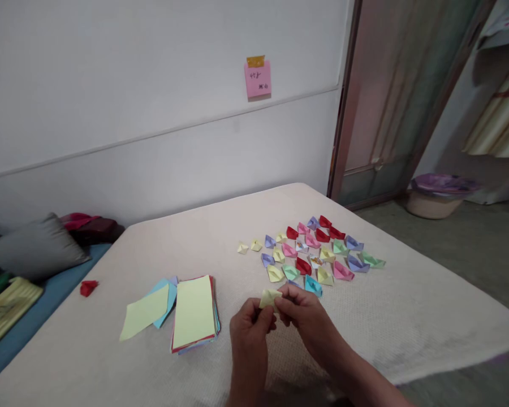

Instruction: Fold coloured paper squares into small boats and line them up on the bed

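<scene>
Between my two hands is a small folded piece of pale yellow paper point(270, 298), held just above the near middle of the table. My left hand point(252, 328) pinches its left side between thumb and fingers. On its right side, my right hand point(299, 308) grips it the same way. Just beyond my hands lie several folded paper boats point(303, 267) in red, pink, purple, green, yellow and blue. Two small pale yellow folded pieces point(256, 245) sit apart at the left of that group. My fingers hide part of the paper I hold.
Left of my hands is a stack of coloured paper point(194, 316), with loose sheets point(146, 311) beside it. A crumpled-looking red paper piece point(88, 288) lies farther left on the white cloth point(186, 237). Beyond the right edge, a lined bin point(436, 198) stands on the floor.
</scene>
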The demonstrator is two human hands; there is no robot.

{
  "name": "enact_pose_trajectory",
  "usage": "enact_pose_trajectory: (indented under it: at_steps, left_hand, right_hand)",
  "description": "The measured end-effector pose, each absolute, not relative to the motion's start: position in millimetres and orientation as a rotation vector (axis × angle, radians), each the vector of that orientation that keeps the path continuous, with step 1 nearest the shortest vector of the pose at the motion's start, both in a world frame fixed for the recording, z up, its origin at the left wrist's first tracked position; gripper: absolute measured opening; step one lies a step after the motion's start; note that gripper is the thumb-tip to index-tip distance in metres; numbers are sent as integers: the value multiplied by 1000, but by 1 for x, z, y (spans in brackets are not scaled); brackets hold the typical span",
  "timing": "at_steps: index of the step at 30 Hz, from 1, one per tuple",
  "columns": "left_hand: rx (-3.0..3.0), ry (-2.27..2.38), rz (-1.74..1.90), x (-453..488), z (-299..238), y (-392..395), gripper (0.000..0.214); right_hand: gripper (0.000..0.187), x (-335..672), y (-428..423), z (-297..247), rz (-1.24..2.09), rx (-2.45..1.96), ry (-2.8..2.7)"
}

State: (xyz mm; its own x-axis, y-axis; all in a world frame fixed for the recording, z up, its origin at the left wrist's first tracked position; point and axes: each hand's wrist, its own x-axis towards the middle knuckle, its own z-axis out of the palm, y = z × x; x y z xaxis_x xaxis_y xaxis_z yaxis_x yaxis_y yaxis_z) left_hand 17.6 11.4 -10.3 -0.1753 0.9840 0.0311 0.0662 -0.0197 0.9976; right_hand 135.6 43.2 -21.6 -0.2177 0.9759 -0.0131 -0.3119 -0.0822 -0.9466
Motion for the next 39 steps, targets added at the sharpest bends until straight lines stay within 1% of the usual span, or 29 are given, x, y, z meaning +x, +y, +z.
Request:
enact_pose_trajectory:
  at_steps: [4, 7, 10, 13, 16, 21, 25, 30, 34, 39]
  left_hand:
    - [1248, 1425, 1289, 15, -13, 12, 23]
    - [1397, 1535, 1273, 12, -15, 11, 22]
    - [1616, 1613, 1298, 10, -16, 9, 21]
    - [1810, 1629, 1329, 9, -16, 8, 18]
    - [1904, 1601, 1356, 11, -16, 7, 17]
    - [1775, 1510, 1416, 19, -14, 5, 21]
    - [1652, 1475, 1454, 21, -11, 3, 29]
    - [1816, 1569, 1463, 19, -12, 3, 32]
    - [1933, 1669, 1506, 18, -16, 4, 32]
    - [1933, 1760, 1578, 19, -15, 4, 27]
  right_hand:
    - [17, 139, 45, -22, 1547, -863, -1055]
    - [9, 144, 48, -20, 1529, -876, -1064]
    - [21, 148, 48, -17, 1471, -917, -1150]
    - [23, 150, 47, -14, 1247, -974, -1353]
    - [18, 151, 45, -14, 956, -971, -1535]
    - [14, 151, 40, -13, 694, -910, -1654]
    - [20, 150, 36, -13, 522, -887, -1747]
    - [30, 148, 36, -22, 266, -845, -1856]
    - [34, 147, 34, -27, 161, -799, -1922]
    - [33, 143, 29, -26, 184, -838, -1946]
